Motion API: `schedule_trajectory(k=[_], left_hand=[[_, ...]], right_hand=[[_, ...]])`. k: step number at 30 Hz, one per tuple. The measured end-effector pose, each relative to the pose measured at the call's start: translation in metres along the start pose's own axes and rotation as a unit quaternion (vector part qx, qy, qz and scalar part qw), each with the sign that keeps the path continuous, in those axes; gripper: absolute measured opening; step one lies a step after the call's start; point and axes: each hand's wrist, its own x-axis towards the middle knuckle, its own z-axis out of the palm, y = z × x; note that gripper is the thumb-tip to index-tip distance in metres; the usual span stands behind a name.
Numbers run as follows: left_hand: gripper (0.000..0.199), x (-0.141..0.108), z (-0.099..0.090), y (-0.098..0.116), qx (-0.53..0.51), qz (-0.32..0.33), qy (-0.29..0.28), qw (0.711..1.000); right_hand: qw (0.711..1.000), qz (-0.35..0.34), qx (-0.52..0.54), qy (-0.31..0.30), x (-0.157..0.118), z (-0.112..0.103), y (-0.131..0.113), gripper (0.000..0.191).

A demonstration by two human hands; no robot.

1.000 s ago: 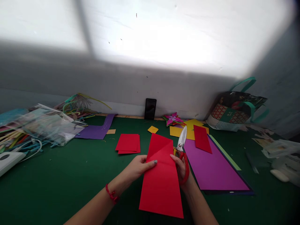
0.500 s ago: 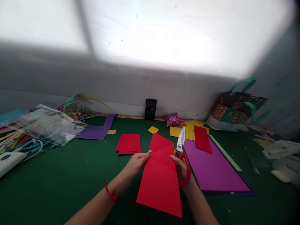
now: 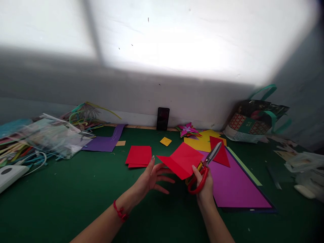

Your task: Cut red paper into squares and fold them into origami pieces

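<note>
My right hand (image 3: 205,184) grips red-handled scissors (image 3: 212,154), their blades pointing up and to the right. Between its thumb and fingers it also pinches a creased sheet of red paper (image 3: 186,158), which is tilted above the table. My left hand (image 3: 153,177), fingers spread, is just below the paper's left end and holds nothing. Behind it lies a small stack of red paper squares (image 3: 138,156). A folded yellow paper piece (image 3: 165,141) rests farther back. The purple sheet (image 3: 238,185) is partly hidden by my right hand.
A phone (image 3: 162,118) leans upright against the wall. Left are a plastic bag (image 3: 60,135), colourful strips and a white device (image 3: 11,175). At right stand a patterned bag (image 3: 253,121), a red strip (image 3: 222,157), yellow paper (image 3: 196,144) and folded paper stars (image 3: 187,130).
The red paper has been turned and lifted away from me, and its near end no longer hangs down. My left hand has let go of it and opened. The scissors now tilt more rightward.
</note>
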Motion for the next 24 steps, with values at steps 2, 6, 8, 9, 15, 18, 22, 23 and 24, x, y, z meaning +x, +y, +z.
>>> schedule_trajectory(k=[2, 6, 8, 9, 15, 18, 22, 23, 24], left_hand=[[0.069, -0.003, 0.003, 0.003, -0.01, -0.009, 0.0, 1.0], [0.059, -0.007, 0.008, 0.002, 0.011, -0.038, 0.027, 0.999], [0.051, -0.004, 0.006, -0.003, 0.042, -0.037, 0.072, 0.996], [0.047, -0.002, 0.004, -0.006, 0.058, -0.033, 0.095, 0.993], [0.023, 0.006, -0.005, -0.012, 0.19, 0.053, 0.251, 0.948], [0.028, 0.0, -0.006, -0.003, 0.277, 0.098, 0.305, 0.906], [0.032, -0.009, -0.011, 0.019, 0.319, 0.102, 0.359, 0.871], [0.029, -0.011, -0.013, 0.024, 0.317, 0.098, 0.355, 0.874], [0.026, -0.013, -0.015, 0.029, 0.311, 0.095, 0.351, 0.878]], right_hand=[[0.999, -0.035, -0.024, 0.029, -0.001, -0.001, -0.003, 0.035], [0.996, -0.051, -0.064, 0.031, -0.007, 0.0, -0.009, 0.037], [0.996, -0.048, -0.07, 0.023, -0.01, 0.002, -0.011, 0.036], [0.996, -0.048, -0.07, 0.02, -0.011, 0.003, -0.011, 0.035], [0.997, -0.029, -0.052, -0.049, -0.013, 0.005, -0.012, 0.031], [0.995, 0.005, -0.061, -0.083, -0.015, 0.004, -0.012, 0.035], [0.982, 0.069, -0.118, -0.129, -0.022, 0.005, -0.01, 0.042], [0.978, 0.074, -0.131, -0.146, -0.025, 0.006, -0.009, 0.044], [0.973, 0.074, -0.142, -0.165, -0.029, 0.008, -0.007, 0.047]])
